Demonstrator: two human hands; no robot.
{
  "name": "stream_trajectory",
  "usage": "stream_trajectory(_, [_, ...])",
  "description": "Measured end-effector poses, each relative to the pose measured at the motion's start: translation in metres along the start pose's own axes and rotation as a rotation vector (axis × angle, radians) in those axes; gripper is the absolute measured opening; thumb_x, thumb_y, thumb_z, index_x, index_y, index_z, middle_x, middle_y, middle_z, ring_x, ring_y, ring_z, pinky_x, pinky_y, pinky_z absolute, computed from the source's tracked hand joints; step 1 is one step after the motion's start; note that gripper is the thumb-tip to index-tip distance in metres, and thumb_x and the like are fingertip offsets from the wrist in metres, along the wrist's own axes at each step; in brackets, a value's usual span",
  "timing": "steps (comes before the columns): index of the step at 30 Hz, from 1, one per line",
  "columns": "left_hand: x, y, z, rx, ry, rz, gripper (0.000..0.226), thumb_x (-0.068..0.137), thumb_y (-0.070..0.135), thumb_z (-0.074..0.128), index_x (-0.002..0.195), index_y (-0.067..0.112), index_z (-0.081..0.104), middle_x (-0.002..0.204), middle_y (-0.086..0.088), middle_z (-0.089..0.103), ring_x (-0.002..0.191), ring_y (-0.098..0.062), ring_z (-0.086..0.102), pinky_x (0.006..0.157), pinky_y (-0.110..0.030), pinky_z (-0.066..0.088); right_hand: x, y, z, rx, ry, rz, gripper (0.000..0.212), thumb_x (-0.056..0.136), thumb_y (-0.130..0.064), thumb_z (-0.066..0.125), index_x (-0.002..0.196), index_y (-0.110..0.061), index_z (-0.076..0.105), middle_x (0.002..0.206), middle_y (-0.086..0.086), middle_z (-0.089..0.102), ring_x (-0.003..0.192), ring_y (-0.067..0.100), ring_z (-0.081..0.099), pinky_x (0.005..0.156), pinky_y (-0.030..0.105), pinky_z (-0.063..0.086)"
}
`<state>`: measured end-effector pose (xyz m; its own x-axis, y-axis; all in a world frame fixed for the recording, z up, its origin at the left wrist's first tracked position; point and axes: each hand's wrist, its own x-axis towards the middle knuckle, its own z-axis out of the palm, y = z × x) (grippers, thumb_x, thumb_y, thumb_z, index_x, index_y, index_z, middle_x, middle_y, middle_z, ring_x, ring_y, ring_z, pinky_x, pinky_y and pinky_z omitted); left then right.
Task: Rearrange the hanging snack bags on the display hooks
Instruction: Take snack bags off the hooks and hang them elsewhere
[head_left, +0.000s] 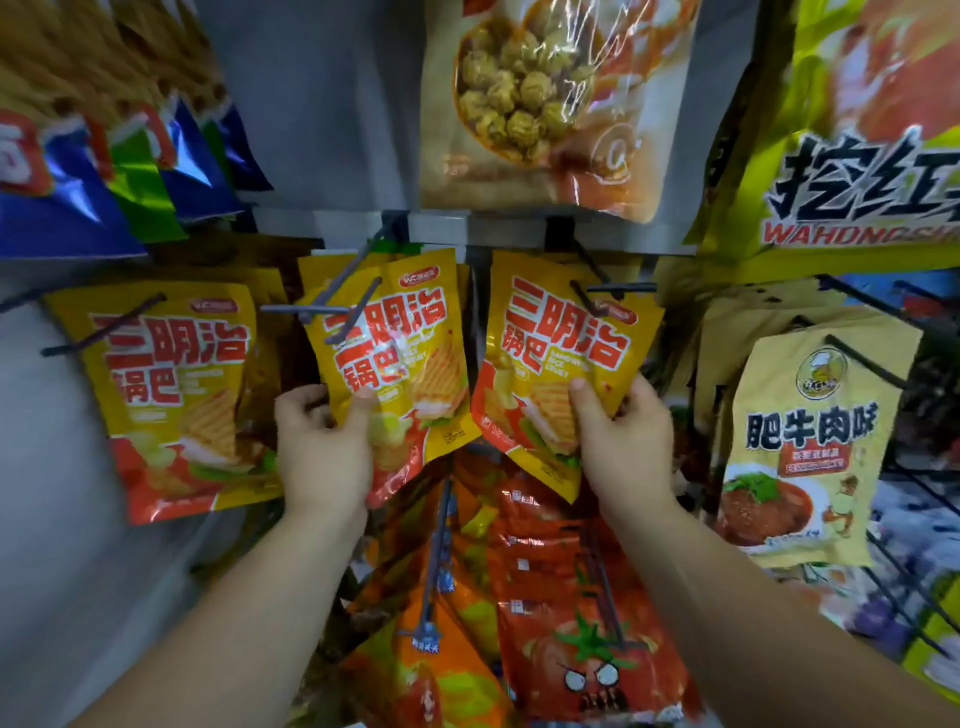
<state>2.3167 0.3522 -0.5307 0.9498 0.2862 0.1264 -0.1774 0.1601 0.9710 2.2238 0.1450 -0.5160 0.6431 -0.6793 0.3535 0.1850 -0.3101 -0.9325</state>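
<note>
- head view, middle row: three yellow snack bags with red lettering show their fronts, side by side across the centre of the frame.
- the left yellow bag hangs untouched at centre left, with a dark hook slanting across its top.
- the middle yellow bag is tilted, its top leaning right. more yellow bags are stacked behind it, too overlapped to count.
- a grey hook crosses the middle bag's upper front. i cannot tell if the bag is threaded on it.
- the left hand pinches the middle bag's lower left edge, thumb on the front and fingers curled behind.
- the right yellow bag is tilted the other way, its top under a black hook.
- the right hand grips this bag's lower right part, thumb pressed on the front and fingers wrapped round the edge.
- top centre: one popcorn bag with a clear window.
- upper left: a fanned row of blue and green bags.
- upper right: one large lime-green bag.
- right edge, mid-height: one pale beef-flavour bag at the front of its hook.
- bottom centre, between the two forearms: red tomato bags beside orange bags, each a stack on its own hook.
</note>
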Motion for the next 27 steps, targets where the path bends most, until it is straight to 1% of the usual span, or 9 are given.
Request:
stream_trajectory(5, [0.004, -0.013, 0.006, -0.083, -0.114, 0.07, 0.031, 0.093, 0.02, 0.078, 0.117, 0.024, 0.058, 0.107, 0.004, 0.073, 0.092, -0.015, 0.073, 0.075, -0.034, 0.057, -0.003, 0.022, 0.008, 0.003, 0.021, -0.105, 0.008, 0.093, -0.034, 0.075, 0.097, -0.027, 0.073, 0.094, -0.01, 0.078, 0.094, 0.012, 0.073, 0.089, 0.049, 0.06])
stream_trajectory(8, [-0.001, -0.019, 0.012, -0.089, -0.174, 0.108, 0.038, 0.088, 0.019, 0.082, 0.121, 0.027, 0.063, 0.106, 0.008, 0.075, 0.091, -0.01, 0.074, 0.074, -0.031, 0.056, 0.0, 0.025, 0.01, -0.009, 0.008, -0.128, 0.014, 0.093, -0.03, 0.076, 0.104, -0.024, 0.069, 0.098, -0.011, 0.074, 0.096, 0.017, 0.072, 0.091, 0.048, 0.059])
stream_trajectory(12, [-0.005, -0.019, 0.015, -0.072, -0.183, 0.144, 0.04, 0.084, 0.014, 0.086, 0.117, 0.027, 0.069, 0.107, 0.004, 0.078, 0.1, -0.022, 0.075, 0.093, -0.05, 0.058, 0.003, 0.018, 0.007, -0.015, -0.017, -0.137, 0.014, 0.096, -0.025, 0.072, 0.106, -0.025, 0.062, 0.095, -0.01, 0.069, 0.099, 0.022, 0.071, 0.088, 0.041, 0.057])
stream_trajectory(15, [-0.011, -0.015, 0.01, -0.073, -0.17, 0.153, 0.034, 0.084, 0.012, 0.086, 0.107, 0.029, 0.068, 0.105, 0.002, 0.078, 0.1, -0.025, 0.075, 0.093, -0.054, 0.059, 0.001, 0.015, -0.001, 0.059, -0.106, -0.096, 0.011, 0.103, -0.01, 0.06, 0.114, -0.012, 0.057, 0.092, -0.01, 0.061, 0.077, -0.015, 0.066, 0.06, 0.009, 0.049])
stream_trajectory(17, [-0.015, -0.011, 0.005, -0.052, -0.18, 0.183, 0.038, 0.082, 0.011, 0.087, 0.105, 0.03, 0.064, 0.105, 0.0, 0.077, 0.1, -0.027, 0.075, 0.09, -0.052, 0.06, -0.007, 0.007, -0.006, 0.074, -0.17, -0.098, 0.014, 0.104, -0.004, 0.055, 0.118, -0.006, 0.053, 0.092, -0.01, 0.057, 0.062, -0.025, 0.057, 0.047, 0.0, 0.04])
stream_trajectory(19, [-0.017, -0.008, -0.001, -0.006, -0.22, 0.211, 0.048, 0.078, 0.007, 0.089, 0.108, 0.031, 0.06, 0.107, 0.0, 0.076, 0.098, -0.024, 0.074, 0.085, -0.048, 0.06, 0.001, 0.018, -0.008, 0.076, -0.137, -0.135, 0.016, 0.104, -0.009, 0.058, 0.119, -0.008, 0.053, 0.094, -0.009, 0.06, 0.078, -0.016, 0.065, 0.052, 0.001, 0.041])
stream_trajectory(22, [-0.024, -0.008, -0.007, 0.024, -0.244, 0.251, 0.055, 0.079, 0.003, 0.087, 0.114, 0.031, 0.055, 0.107, 0.003, 0.073, 0.097, -0.018, 0.073, 0.082, -0.043, 0.059, 0.005, 0.025, -0.004, -0.051, -0.078, -0.212, 0.038, 0.101, -0.029, 0.064, 0.132, -0.01, 0.054, 0.113, -0.001, 0.068, 0.11, 0.025, 0.067, 0.079, 0.025, 0.044])
stream_trajectory(24, [-0.027, -0.012, -0.007, 0.022, -0.222, 0.268, 0.056, 0.081, 0.003, 0.086, 0.118, 0.029, 0.054, 0.108, 0.004, 0.073, 0.097, -0.017, 0.072, 0.083, -0.043, 0.059, 0.006, 0.029, 0.0, -0.067, -0.075, -0.192, 0.049, 0.099, -0.033, 0.067, 0.139, -0.009, 0.051, 0.12, 0.002, 0.068, 0.114, 0.027, 0.064, 0.082, 0.028, 0.041])
stream_trajectory(27, [-0.027, -0.017, -0.002, 0.005, -0.185, 0.272, 0.052, 0.084, 0.004, 0.084, 0.114, 0.033, 0.054, 0.108, 0.005, 0.073, 0.097, -0.016, 0.072, 0.083, -0.042, 0.058, 0.011, 0.034, 0.007, -0.081, -0.074, -0.172, 0.043, 0.097, -0.03, 0.071, 0.13, -0.011, 0.053, 0.109, -0.004, 0.063, 0.105, 0.021, 0.063, 0.074, 0.023, 0.035])
